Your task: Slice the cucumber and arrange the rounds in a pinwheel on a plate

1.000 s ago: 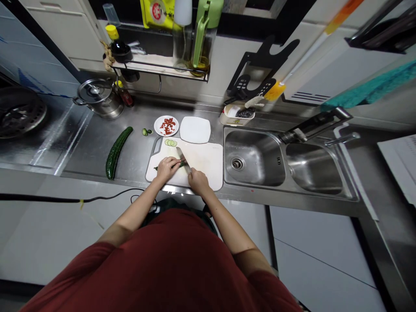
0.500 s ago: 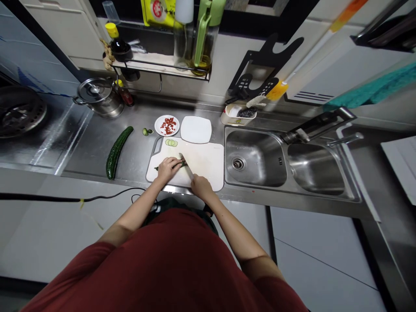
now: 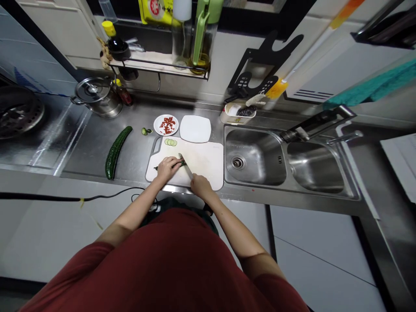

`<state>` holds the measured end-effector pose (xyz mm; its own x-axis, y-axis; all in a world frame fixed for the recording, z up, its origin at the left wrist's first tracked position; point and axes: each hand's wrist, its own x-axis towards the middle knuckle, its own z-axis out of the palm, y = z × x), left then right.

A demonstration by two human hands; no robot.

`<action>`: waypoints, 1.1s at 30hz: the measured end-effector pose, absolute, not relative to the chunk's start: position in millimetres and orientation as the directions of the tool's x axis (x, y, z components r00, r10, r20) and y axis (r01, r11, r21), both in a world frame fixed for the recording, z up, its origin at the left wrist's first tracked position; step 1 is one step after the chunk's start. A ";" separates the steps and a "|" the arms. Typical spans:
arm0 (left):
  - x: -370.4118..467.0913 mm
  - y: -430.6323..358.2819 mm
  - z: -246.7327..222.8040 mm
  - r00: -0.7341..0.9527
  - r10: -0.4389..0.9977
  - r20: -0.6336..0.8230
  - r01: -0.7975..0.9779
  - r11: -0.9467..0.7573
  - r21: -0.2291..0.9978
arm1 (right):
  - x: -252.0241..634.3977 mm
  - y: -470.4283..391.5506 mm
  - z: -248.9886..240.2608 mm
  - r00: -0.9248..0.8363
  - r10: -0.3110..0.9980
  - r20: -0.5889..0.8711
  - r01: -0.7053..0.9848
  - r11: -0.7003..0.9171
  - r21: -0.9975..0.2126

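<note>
On the white cutting board (image 3: 208,158), my left hand (image 3: 167,168) is closed over a slim dark green vegetable (image 3: 156,168), whose ends show on both sides of the fingers. Its exact kind is hard to tell. My right hand (image 3: 200,186) grips the handle of a knife (image 3: 187,168). The blade slants away from me, right beside the left fingertips and against the vegetable's right end. A few pale green cucumber slices (image 3: 170,142) lie at the board's upper left.
A whole cucumber (image 3: 117,152) and small cut ends (image 3: 146,131) lie left on the steel counter. Behind the board stand a plate of chopped red pieces (image 3: 157,125) and a white plate (image 3: 195,128). A double sink (image 3: 256,158) is right, a lidded pot (image 3: 108,104) back left, a bottle shelf (image 3: 156,65) above.
The view has shifted very slightly. Both hands, the knife and the vegetable keep nearly the same places on the board.
</note>
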<state>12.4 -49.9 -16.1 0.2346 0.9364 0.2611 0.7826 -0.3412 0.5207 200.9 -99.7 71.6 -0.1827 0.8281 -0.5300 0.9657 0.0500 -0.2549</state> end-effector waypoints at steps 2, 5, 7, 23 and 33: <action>12.5 -49.9 -15.5 0.239 0.936 0.259 0.782 -0.344 0.520 | 198.6 -96.2 71.6 -0.175 0.822 -0.542 0.968 0.042 -0.249; 12.8 -50.0 -14.3 0.242 0.935 0.261 0.779 -0.347 0.522 | 194.3 -89.6 72.0 -0.171 0.813 -0.557 0.969 0.035 -0.246; 12.9 -50.3 -13.8 0.243 0.933 0.264 0.776 -0.350 0.524 | 191.0 -85.1 71.8 -0.182 0.817 -0.547 0.966 0.045 -0.255; 13.3 -50.4 -10.4 0.243 0.939 0.243 0.778 -0.338 0.529 | 201.3 -105.8 65.9 -0.177 0.828 -0.532 0.970 0.054 -0.239; 13.3 -50.3 -12.1 0.237 0.941 0.240 0.781 -0.331 0.529 | 185.3 -82.9 66.4 -0.187 0.829 -0.527 0.960 0.042 -0.275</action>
